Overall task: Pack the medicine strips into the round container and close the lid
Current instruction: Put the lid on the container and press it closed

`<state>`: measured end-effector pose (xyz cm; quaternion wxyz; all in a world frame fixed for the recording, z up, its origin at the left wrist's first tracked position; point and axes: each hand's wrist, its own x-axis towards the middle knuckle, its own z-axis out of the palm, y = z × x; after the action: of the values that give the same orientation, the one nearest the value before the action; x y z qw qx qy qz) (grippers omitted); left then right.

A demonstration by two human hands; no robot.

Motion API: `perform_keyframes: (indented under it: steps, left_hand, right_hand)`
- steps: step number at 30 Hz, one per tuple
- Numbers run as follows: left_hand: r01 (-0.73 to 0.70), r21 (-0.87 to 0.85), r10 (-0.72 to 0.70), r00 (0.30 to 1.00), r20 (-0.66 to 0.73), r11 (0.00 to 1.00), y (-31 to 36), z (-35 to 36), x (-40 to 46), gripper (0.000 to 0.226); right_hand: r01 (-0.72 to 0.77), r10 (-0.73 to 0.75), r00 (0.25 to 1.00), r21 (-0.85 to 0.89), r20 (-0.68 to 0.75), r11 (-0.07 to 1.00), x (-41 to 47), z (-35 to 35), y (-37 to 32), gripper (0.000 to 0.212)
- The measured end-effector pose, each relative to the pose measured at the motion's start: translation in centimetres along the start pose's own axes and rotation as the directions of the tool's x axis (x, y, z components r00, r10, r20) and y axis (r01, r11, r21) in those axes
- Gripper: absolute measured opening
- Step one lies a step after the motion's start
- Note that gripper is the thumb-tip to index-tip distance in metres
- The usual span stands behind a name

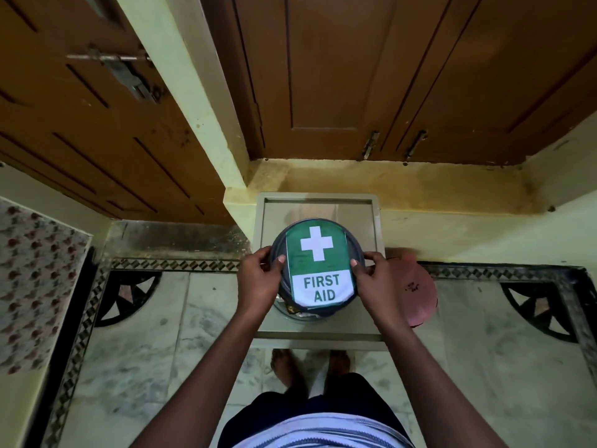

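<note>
A round dark grey lid (318, 253) with a green and white "FIRST AID" label is held over the round container (298, 315). Only the container's near rim shows beneath the lid, with a bit of foil packaging visible inside. My left hand (260, 279) grips the lid's left edge and my right hand (376, 279) grips its right edge. The lid sits tilted, its near edge raised above the container rim. The medicine strips are otherwise hidden under the lid.
The container stands on a small grey square stool (374, 227) against a yellow-green wall step. A pink round object (418, 292) lies on the floor right of the stool. Brown wooden doors (339, 76) rise behind. My bare feet (287, 363) stand on the marble floor.
</note>
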<state>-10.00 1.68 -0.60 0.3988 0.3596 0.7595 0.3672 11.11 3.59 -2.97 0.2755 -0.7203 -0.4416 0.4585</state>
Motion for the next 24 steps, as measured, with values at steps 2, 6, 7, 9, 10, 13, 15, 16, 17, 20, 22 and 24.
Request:
perform_keyframes:
  steps: [2, 6, 7, 9, 10, 13, 15, 16, 17, 20, 22, 24]
  left_hand:
    - [-0.045, 0.071, 0.046, 0.999, -0.016, 0.996, -0.3, 0.4, 0.0, 0.019]
    - [-0.004, 0.176, 0.011, 0.999, -0.042, 0.984, -2.2, 1.4, 0.6, 0.02]
    - [0.024, 0.204, -0.013, 0.998, -0.056, 0.979, -2.5, 1.7, 0.6, 0.021]
    - [0.074, 0.254, -0.052, 0.995, -0.089, 0.964, -2.6, 2.2, 0.4, 0.022]
    - [0.088, 0.273, -0.063, 0.993, -0.102, 0.958, -2.4, 2.4, 0.2, 0.022]
    - [0.115, 0.28, -0.08, 0.988, -0.134, 0.953, -1.8, 2.8, -0.5, 0.024]
    - [0.114, 0.263, -0.074, 0.985, -0.159, 0.958, -1.8, 3.0, -0.6, 0.025]
    - [0.111, 0.255, -0.07, 0.984, -0.166, 0.96, -1.9, 3.1, -0.5, 0.026]
    - [0.114, 0.25, -0.072, 0.983, -0.17, 0.962, -2.0, 3.2, -0.4, 0.026]
    - [0.126, 0.255, -0.079, 0.979, -0.188, 0.959, -2.7, 3.2, -0.1, 0.027]
    - [0.121, 0.263, -0.072, 0.979, -0.189, 0.957, -3.0, 3.2, 0.0, 0.026]
    - [0.108, 0.257, -0.065, 0.984, -0.167, 0.96, -3.2, 3.1, 0.1, 0.026]
  right_hand:
    - [0.06, -0.064, 0.998, -0.195, -0.011, 0.979, 0.0, 0.4, 0.5, 0.034]
    - [0.094, -0.117, 0.993, -0.462, -0.021, 0.882, -0.2, 1.6, 1.5, 0.033]
    - [0.089, -0.11, 0.994, -0.47, -0.019, 0.878, -0.4, 1.9, 1.6, 0.031]
    - [0.076, -0.095, 0.995, -0.481, -0.016, 0.873, -0.8, 2.4, 1.9, 0.029]
    - [0.071, -0.093, 0.995, -0.491, -0.02, 0.868, -0.9, 2.7, 2.0, 0.029]
    - [0.059, -0.083, 0.996, -0.49, -0.029, 0.87, -1.3, 3.2, 2.0, 0.028]
    - [0.076, -0.1, 0.995, -0.467, -0.027, 0.881, -1.4, 3.4, 2.1, 0.027]
    - [0.082, -0.107, 0.994, -0.459, -0.028, 0.885, -1.5, 3.5, 2.1, 0.027]
    - [0.084, -0.11, 0.993, -0.455, -0.03, 0.887, -1.5, 3.5, 2.0, 0.026]
    - [0.086, -0.113, 0.993, -0.44, -0.036, 0.894, -1.5, 3.5, 2.1, 0.027]
    - [0.092, -0.117, 0.993, -0.425, -0.033, 0.901, -1.7, 3.6, 2.2, 0.028]
    - [0.092, -0.116, 0.993, -0.408, -0.033, 0.908, -1.7, 3.6, 2.3, 0.029]
